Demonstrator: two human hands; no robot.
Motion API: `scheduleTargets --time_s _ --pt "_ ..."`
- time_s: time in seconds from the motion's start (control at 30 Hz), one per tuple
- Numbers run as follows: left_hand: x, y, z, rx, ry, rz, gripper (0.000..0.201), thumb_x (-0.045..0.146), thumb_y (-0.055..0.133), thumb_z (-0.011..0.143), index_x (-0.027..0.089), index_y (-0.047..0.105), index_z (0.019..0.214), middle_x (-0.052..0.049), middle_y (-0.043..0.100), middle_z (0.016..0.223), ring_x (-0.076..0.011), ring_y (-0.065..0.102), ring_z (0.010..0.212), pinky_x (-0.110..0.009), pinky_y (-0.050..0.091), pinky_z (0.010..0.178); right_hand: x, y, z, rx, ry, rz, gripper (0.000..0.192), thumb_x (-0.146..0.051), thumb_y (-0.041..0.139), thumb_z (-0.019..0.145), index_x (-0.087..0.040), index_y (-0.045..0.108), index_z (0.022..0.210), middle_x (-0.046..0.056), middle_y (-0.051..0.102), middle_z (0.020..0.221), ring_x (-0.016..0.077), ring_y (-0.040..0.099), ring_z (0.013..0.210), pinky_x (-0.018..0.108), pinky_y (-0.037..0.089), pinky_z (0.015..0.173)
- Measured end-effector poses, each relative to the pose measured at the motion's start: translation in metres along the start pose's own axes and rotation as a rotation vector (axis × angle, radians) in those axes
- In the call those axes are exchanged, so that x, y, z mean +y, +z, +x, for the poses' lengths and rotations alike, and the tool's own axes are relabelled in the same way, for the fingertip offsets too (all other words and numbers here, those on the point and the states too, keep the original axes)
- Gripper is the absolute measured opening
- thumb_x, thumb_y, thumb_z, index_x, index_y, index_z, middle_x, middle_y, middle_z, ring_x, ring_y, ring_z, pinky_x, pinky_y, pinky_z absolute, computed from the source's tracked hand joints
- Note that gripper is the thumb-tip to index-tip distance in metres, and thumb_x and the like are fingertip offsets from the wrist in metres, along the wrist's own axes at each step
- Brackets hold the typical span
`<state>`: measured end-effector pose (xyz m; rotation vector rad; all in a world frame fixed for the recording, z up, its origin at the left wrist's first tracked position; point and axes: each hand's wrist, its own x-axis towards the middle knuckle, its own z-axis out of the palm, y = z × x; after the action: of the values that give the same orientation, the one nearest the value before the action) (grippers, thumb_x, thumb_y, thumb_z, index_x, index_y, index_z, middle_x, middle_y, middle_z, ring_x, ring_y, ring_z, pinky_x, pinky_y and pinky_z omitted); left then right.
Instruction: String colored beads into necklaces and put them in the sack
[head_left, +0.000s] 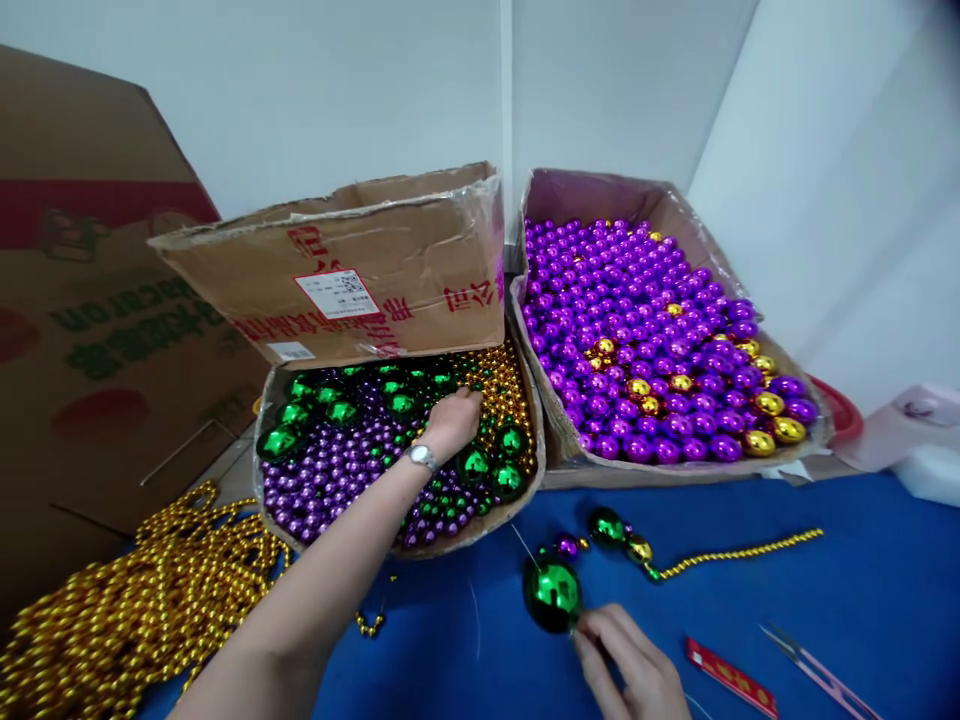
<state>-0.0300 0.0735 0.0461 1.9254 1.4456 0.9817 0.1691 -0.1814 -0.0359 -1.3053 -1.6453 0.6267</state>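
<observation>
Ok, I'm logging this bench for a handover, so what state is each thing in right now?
left hand: reaching into the mixed bead box, fingers curled on beads.
right hand: fingers touching the large green ball.
large green ball: on the blue table, threaded on wire.
mixed bead box: open, flap raised.
purple bead box: open, full.
gold bead strands: heaped loose.
</observation>
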Motion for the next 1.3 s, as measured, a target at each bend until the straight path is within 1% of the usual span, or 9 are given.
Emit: scheduleTargets --time_s 0.17,0.3,0.37,0.47,0.6,0.83,1.0,1.13,1.3 --pt "0.022 -0.003 -0.060 -0.056 -0.042 -0.311 0.030 0.036 0.052 0.085 0.015 0.061 0.104 -0.010 0.067 0.096 -0.0225 0.065 0.087 -0.037 0.052 0.078 -0.010 -0.006 0.006 0.024 0.019 -0.017 0.028 -0.035 0.039 0.096 -0.021 0.057 0.079 0.002 0.057 0.070 0.0128 0.057 0.058 0.021 0.044 0.053" --pt "0.032 0.002 -0.108 -0.164 -0.305 -0.926 0.022 0.030 0.063 0.081 0.014 0.065 0.096 -0.010 0.067 0.103 -0.0169 0.066 0.085 -0.030 0.053 0.079 -0.011 -0.009 0.008 -0.008 -0.008 -0.018 0.024 -0.031 0.040 0.095 -0.021 0.058 0.084 0.003 0.058 0.074 0.0136 0.057 0.065 0.021 0.045 0.060" --pt "0.034 0.005 -0.122 -0.172 -0.418 -1.070 0.018 0.025 0.067 0.079 0.013 0.066 0.094 -0.009 0.068 0.100 -0.0155 0.066 0.085 -0.026 0.054 0.078 -0.009 -0.009 0.008 -0.047 -0.023 -0.026 0.020 -0.027 0.040 0.095 -0.021 0.058 0.087 0.003 0.058 0.076 0.0139 0.057 0.068 0.022 0.045 0.062" --pt "0.036 0.008 -0.131 -0.157 -0.471 -1.114 0.016 0.021 0.067 0.079 0.013 0.066 0.092 -0.007 0.068 0.095 -0.0150 0.066 0.083 -0.024 0.054 0.076 -0.006 -0.009 0.007 -0.084 -0.034 -0.038 0.018 -0.023 0.041 0.094 -0.021 0.058 0.089 0.003 0.057 0.077 0.0134 0.057 0.068 0.021 0.044 0.062" --pt "0.038 0.010 -0.134 -0.144 -0.448 -1.123 0.013 0.018 0.069 0.077 0.013 0.065 0.089 -0.004 0.066 0.086 -0.0137 0.065 0.079 -0.024 0.053 0.074 -0.006 -0.008 0.006 -0.089 -0.036 -0.047 0.016 -0.022 0.042 0.094 -0.021 0.058 0.091 0.003 0.057 0.078 0.0136 0.057 0.069 0.021 0.044 0.063" --pt "0.040 0.014 -0.142 -0.132 -0.373 -1.057 0.013 0.017 0.070 0.076 0.014 0.064 0.088 -0.003 0.064 0.089 -0.0137 0.062 0.082 -0.028 0.051 0.079 -0.005 -0.008 0.004 -0.119 -0.013 -0.054 0.016 -0.021 0.042 0.093 -0.021 0.057 0.091 0.002 0.056 0.078 0.0136 0.056 0.069 0.022 0.043 0.063" --pt "0.038 0.015 -0.148 -0.033 -0.301 -0.896 0.019 0.018 0.073 0.073 0.016 0.064 0.089 -0.002 0.064 0.089 -0.0116 0.060 0.080 -0.022 0.050 0.074 -0.002 -0.006 0.001 -0.146 0.003 -0.055 0.016 -0.020 0.041 0.093 -0.021 0.056 0.090 0.002 0.056 0.079 0.0131 0.057 0.070 0.021 0.043 0.064" --pt "0.038 0.015 -0.151 -0.031 -0.315 -0.885 0.019 0.021 0.072 0.074 0.017 0.063 0.090 -0.001 0.063 0.088 -0.0112 0.059 0.079 -0.021 0.050 0.073 0.001 -0.003 0.001 -0.172 0.007 -0.055 0.016 -0.019 0.041 0.093 -0.021 0.057 0.089 0.002 0.055 0.078 0.0125 0.058 0.069 0.021 0.042 0.064" --pt "0.041 0.014 -0.153 -0.035 -0.333 -0.892 0.022 0.022 0.072 0.073 0.016 0.062 0.092 -0.002 0.061 0.089 -0.0126 0.059 0.078 -0.024 0.051 0.071 0.002 -0.001 0.000 -0.122 0.009 -0.043 0.018 -0.021 0.040 0.092 -0.021 0.057 0.086 0.002 0.055 0.077 0.0129 0.057 0.068 0.021 0.041 0.063"
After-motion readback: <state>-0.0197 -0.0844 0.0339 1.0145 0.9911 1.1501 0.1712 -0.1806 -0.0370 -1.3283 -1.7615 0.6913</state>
